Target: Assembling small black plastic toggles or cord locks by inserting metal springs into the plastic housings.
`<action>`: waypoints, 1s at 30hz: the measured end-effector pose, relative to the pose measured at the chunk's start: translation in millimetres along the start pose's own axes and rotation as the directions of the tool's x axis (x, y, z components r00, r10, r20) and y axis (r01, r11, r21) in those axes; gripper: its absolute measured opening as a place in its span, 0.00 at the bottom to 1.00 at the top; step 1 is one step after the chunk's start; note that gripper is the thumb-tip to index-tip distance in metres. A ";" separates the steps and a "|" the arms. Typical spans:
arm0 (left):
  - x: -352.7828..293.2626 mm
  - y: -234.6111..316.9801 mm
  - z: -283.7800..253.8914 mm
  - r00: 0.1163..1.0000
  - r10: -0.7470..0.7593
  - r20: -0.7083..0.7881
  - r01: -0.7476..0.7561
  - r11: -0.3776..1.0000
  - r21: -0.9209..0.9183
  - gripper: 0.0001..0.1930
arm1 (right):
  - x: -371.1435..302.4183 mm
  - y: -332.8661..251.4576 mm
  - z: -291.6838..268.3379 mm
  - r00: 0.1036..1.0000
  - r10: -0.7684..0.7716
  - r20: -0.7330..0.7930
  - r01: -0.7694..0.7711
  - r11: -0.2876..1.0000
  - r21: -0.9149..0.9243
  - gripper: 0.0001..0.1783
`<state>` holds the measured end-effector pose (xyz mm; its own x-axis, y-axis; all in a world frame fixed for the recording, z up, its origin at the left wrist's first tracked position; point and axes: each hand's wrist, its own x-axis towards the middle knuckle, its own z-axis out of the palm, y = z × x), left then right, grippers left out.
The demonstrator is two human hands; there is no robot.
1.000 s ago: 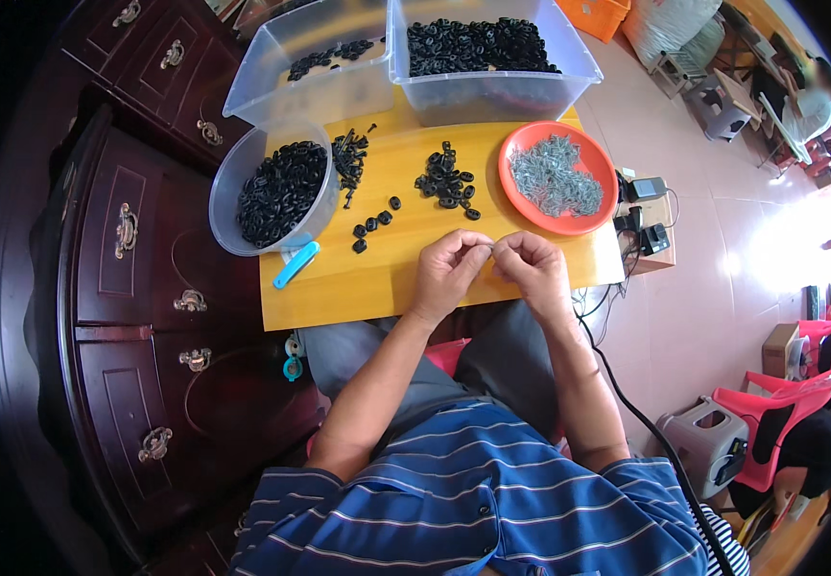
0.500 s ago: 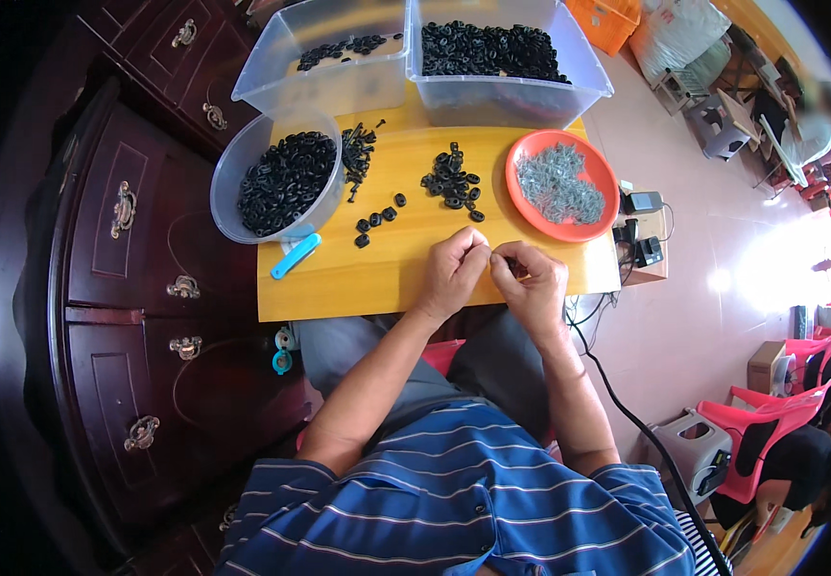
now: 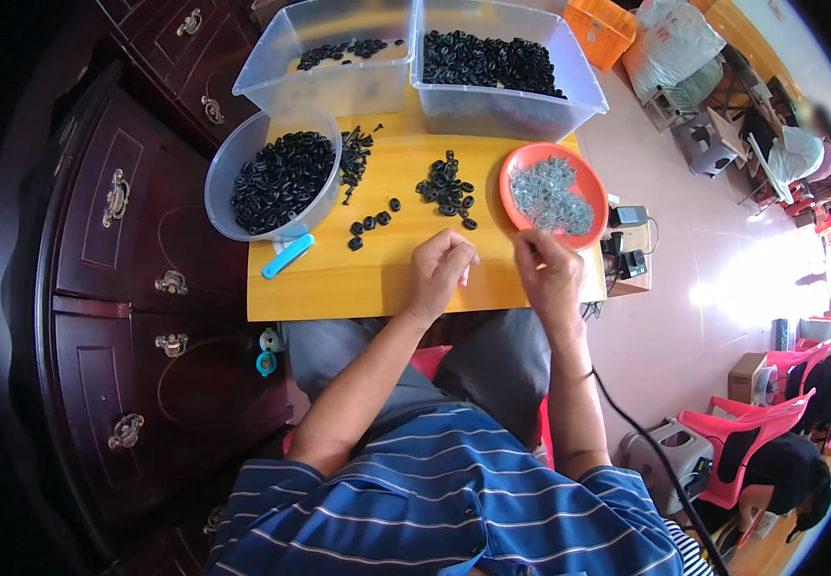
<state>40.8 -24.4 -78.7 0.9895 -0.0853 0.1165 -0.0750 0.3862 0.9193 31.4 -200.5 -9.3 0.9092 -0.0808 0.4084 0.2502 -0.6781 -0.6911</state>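
My left hand (image 3: 442, 271) is closed above the near part of the yellow table (image 3: 358, 288); whatever its fingers hold is hidden. Farther right, my right hand (image 3: 552, 274) is at the near rim of an orange-red plate (image 3: 600, 192), its fingertips curled together and what they hold too small to tell. On that plate lies a heap of small shiny metal pieces (image 3: 552, 195). Beyond my left hand sits a loose pile of small black oval pieces (image 3: 445, 184). Several more black pieces (image 3: 370, 223) lie in a short row to its left.
A round clear tub (image 3: 228, 216) of black pieces stands at the left, black screws (image 3: 353, 158) beside it and a light-blue-handled tool (image 3: 288, 257) in front. Two clear bins (image 3: 502, 108) (image 3: 339, 91) line the far edge. A black cable (image 3: 636, 422) runs down right of my arm.
My hands, which met fingertip to fingertip, are now apart. The right one has moved right to the plate's edge, while the left has shifted slightly left.
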 end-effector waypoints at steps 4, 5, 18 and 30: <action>-1.0 -0.4 -0.2 1.000 0.001 -0.009 -0.001 1.000 -0.013 0.05 | 26.9 10.7 -24.6 1.000 0.029 0.002 -0.028 0.977 -0.212 0.06; -0.9 -0.7 -0.5 1.000 0.004 -0.007 -0.004 1.000 -0.017 0.05 | 29.7 17.6 -27.6 1.000 0.026 -0.001 -0.026 0.976 -0.217 0.06; -0.6 3.7 1.6 1.000 -0.021 -0.022 0.021 1.000 -0.015 0.04 | 6.0 40.3 4.0 0.974 0.202 0.102 -0.223 0.935 0.276 0.12; -2.3 4.6 -0.8 1.000 0.013 0.000 -0.013 0.999 0.032 0.04 | -12.6 4.6 14.4 0.833 0.256 0.491 -0.545 0.533 0.648 0.10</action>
<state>38.3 -21.7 -75.0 0.9885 -0.0798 0.1284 -0.0918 0.3576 0.9293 25.8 -192.0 -26.3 0.9846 0.1180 -0.1291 -0.1468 0.1560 -0.9768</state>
